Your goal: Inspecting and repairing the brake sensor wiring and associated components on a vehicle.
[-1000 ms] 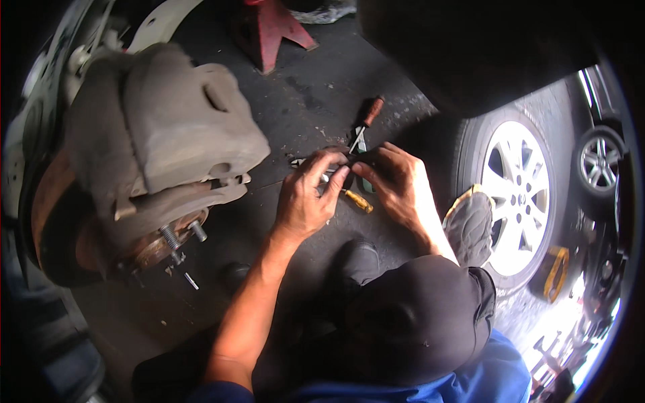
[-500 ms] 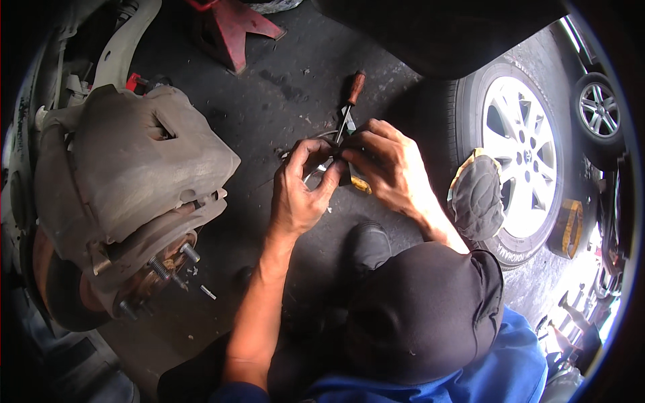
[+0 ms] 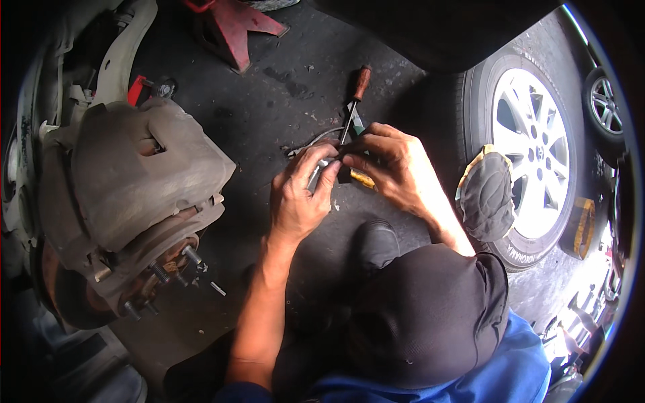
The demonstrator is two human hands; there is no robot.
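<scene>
My left hand (image 3: 299, 195) and my right hand (image 3: 396, 168) meet mid-view, fingertips pinched on a small dark piece (image 3: 341, 161), too shaded to make out. Just beyond them on the floor lie a red-handled screwdriver (image 3: 361, 84), a green item (image 3: 356, 123) and a looped grey wire or hose (image 3: 316, 138). A yellow handle (image 3: 363, 178) shows beneath my fingers. On the left, apart from my hands, a dusty brake caliper (image 3: 144, 185) sits over a rusty hub with bare studs (image 3: 191, 255).
A red jack stand (image 3: 232, 33) stands at the top. Dark bodywork overhangs the upper right. An alloy wheel (image 3: 527, 148) lies at right, with a grey-and-yellow glove (image 3: 485, 195) on it. My dark shoe (image 3: 376, 245) and a rounded dark-cloth shape (image 3: 423, 316) occupy the lower middle.
The view has shifted, so the jack stand and screwdriver appear higher than a second ago and the caliper slightly further left. My hands stay pinched together, with small finger movements.
</scene>
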